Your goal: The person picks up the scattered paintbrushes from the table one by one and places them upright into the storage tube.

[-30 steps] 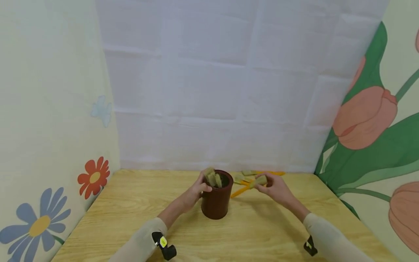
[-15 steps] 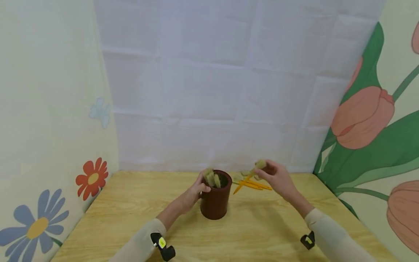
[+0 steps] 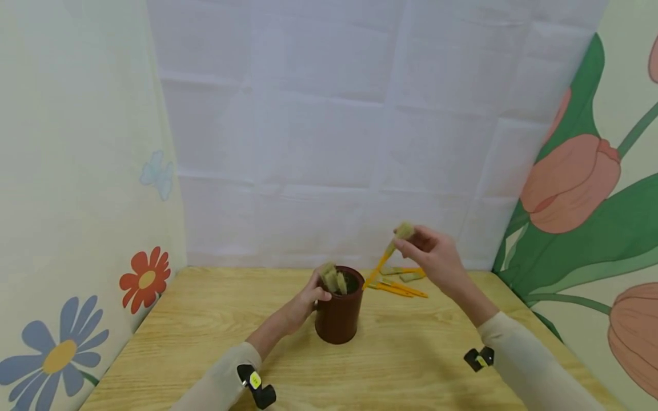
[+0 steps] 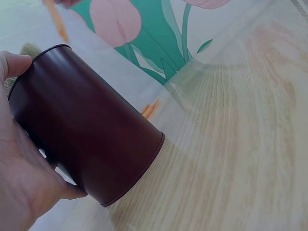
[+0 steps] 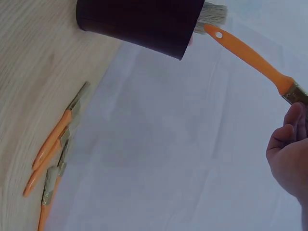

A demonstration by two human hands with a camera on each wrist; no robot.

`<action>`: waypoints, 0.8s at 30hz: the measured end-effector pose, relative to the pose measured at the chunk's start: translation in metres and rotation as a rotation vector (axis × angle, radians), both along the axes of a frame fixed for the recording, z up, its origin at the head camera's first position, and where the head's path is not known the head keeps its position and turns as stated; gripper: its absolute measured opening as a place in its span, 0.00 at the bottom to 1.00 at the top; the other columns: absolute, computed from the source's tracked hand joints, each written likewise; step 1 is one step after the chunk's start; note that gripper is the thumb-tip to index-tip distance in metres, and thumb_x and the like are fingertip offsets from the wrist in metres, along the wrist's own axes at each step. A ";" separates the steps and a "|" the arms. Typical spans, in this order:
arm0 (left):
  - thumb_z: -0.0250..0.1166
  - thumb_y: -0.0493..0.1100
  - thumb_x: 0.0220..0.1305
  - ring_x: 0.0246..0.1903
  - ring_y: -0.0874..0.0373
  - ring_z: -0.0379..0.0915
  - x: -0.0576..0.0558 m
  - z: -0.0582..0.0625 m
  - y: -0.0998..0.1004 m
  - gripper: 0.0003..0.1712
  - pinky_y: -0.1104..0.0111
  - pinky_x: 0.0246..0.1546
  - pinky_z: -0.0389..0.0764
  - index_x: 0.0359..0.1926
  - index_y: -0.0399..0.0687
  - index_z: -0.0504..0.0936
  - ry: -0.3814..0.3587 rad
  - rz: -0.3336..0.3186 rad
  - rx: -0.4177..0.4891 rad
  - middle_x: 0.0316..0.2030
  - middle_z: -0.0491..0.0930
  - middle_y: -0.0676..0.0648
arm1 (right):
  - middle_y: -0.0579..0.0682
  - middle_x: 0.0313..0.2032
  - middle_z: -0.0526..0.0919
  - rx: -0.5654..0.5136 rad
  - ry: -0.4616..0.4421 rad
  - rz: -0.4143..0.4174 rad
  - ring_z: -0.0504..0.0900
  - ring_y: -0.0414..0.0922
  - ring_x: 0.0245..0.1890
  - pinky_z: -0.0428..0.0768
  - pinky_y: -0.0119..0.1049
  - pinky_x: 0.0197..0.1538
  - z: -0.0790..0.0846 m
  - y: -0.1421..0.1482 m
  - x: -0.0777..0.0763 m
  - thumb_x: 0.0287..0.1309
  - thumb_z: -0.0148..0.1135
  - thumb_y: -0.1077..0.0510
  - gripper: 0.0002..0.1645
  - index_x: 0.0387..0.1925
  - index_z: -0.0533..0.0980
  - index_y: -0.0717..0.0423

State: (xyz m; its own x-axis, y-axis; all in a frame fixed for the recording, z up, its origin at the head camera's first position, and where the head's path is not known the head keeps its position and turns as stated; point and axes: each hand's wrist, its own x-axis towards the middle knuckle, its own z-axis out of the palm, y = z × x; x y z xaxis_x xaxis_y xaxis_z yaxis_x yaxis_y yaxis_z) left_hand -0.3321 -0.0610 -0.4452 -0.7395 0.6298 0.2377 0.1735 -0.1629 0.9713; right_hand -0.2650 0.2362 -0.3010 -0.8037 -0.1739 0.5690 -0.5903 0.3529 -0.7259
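Observation:
My left hand (image 3: 303, 302) grips a dark red-brown cylindrical pot (image 3: 337, 319) near its rim, thumb on the near side. Bristle heads of several paintbrushes (image 3: 333, 278) stick up inside it, at the left of the opening. My right hand (image 3: 434, 254) pinches another paintbrush (image 3: 382, 264) by its metal collar, bristles up. Its orange handle slants down so that the tip is right at the pot's rim. In the right wrist view that handle (image 5: 250, 55) points toward the pot's mouth (image 5: 192, 29). The left wrist view shows the pot's smooth side (image 4: 86, 125) up close.
Several orange-handled paintbrushes (image 3: 398, 288) lie loosely on the wooden table (image 3: 247, 285), right of the pot and close to the back. A creased white sheet (image 3: 319, 142) hangs behind the table. Flower-patterned panels (image 3: 576, 188) flank both sides.
My right hand has lifted the paintbrush up from the pile, and the brush has tilted steeper, its handle tip now at the pot's rim. The left hand and pot have stayed put.

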 end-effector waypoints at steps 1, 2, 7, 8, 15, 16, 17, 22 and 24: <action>0.54 0.46 0.60 0.73 0.45 0.43 0.000 0.000 0.000 0.48 0.36 0.66 0.47 0.79 0.60 0.44 0.001 0.002 -0.002 0.75 0.48 0.42 | 0.55 0.37 0.86 -0.005 0.012 0.009 0.81 0.51 0.34 0.82 0.38 0.38 0.001 -0.003 -0.001 0.67 0.68 0.55 0.15 0.52 0.83 0.56; 0.54 0.46 0.60 0.73 0.45 0.43 0.000 0.000 0.000 0.48 0.36 0.66 0.47 0.79 0.60 0.44 0.000 0.003 -0.002 0.75 0.48 0.42 | 0.54 0.37 0.86 -0.010 0.019 0.016 0.81 0.51 0.33 0.82 0.37 0.37 0.001 -0.007 -0.003 0.67 0.68 0.57 0.15 0.52 0.83 0.56; 0.55 0.47 0.61 0.73 0.44 0.45 0.000 0.001 0.001 0.48 0.36 0.65 0.50 0.79 0.58 0.44 0.001 0.002 -0.015 0.74 0.49 0.41 | 0.52 0.34 0.86 0.041 0.000 0.010 0.82 0.49 0.31 0.80 0.37 0.33 0.003 -0.025 0.001 0.68 0.66 0.59 0.10 0.47 0.83 0.59; 0.55 0.47 0.61 0.72 0.44 0.46 0.000 0.001 0.001 0.48 0.36 0.65 0.51 0.79 0.58 0.44 0.003 0.002 -0.015 0.74 0.49 0.41 | 0.51 0.34 0.86 0.050 -0.012 0.010 0.82 0.49 0.31 0.80 0.38 0.33 0.000 -0.027 0.000 0.68 0.66 0.58 0.09 0.46 0.84 0.58; 0.54 0.47 0.60 0.72 0.44 0.45 0.001 0.001 0.005 0.47 0.36 0.65 0.50 0.79 0.58 0.46 0.013 0.007 -0.014 0.74 0.49 0.41 | 0.49 0.32 0.85 0.087 -0.053 0.036 0.83 0.50 0.30 0.82 0.41 0.32 -0.027 -0.029 -0.020 0.66 0.69 0.49 0.10 0.40 0.83 0.51; 0.55 0.47 0.60 0.72 0.44 0.45 0.000 0.001 0.006 0.47 0.36 0.65 0.49 0.78 0.58 0.46 0.013 0.006 -0.015 0.74 0.50 0.42 | 0.49 0.31 0.85 0.100 -0.054 0.040 0.83 0.50 0.29 0.81 0.41 0.31 -0.029 -0.030 -0.020 0.66 0.69 0.49 0.10 0.39 0.83 0.50; 0.55 0.47 0.60 0.73 0.44 0.45 0.000 0.001 0.007 0.47 0.35 0.65 0.49 0.78 0.59 0.46 0.012 0.006 -0.015 0.74 0.49 0.42 | 0.49 0.30 0.85 0.112 -0.053 0.049 0.82 0.50 0.28 0.81 0.41 0.30 -0.031 -0.030 -0.020 0.66 0.69 0.49 0.10 0.38 0.83 0.50; 0.55 0.48 0.60 0.73 0.44 0.44 0.000 0.000 0.009 0.46 0.35 0.65 0.49 0.78 0.60 0.46 0.013 -0.001 -0.022 0.75 0.49 0.42 | 0.49 0.28 0.84 0.159 -0.072 0.061 0.79 0.49 0.24 0.75 0.41 0.26 -0.042 -0.033 -0.021 0.65 0.70 0.48 0.09 0.36 0.81 0.49; 0.55 0.48 0.60 0.73 0.44 0.44 0.000 0.000 0.010 0.46 0.35 0.65 0.49 0.78 0.60 0.46 0.019 -0.004 -0.022 0.75 0.49 0.42 | 0.49 0.30 0.85 0.175 -0.085 0.052 0.80 0.48 0.26 0.76 0.41 0.27 -0.046 -0.033 -0.021 0.64 0.70 0.47 0.10 0.38 0.81 0.48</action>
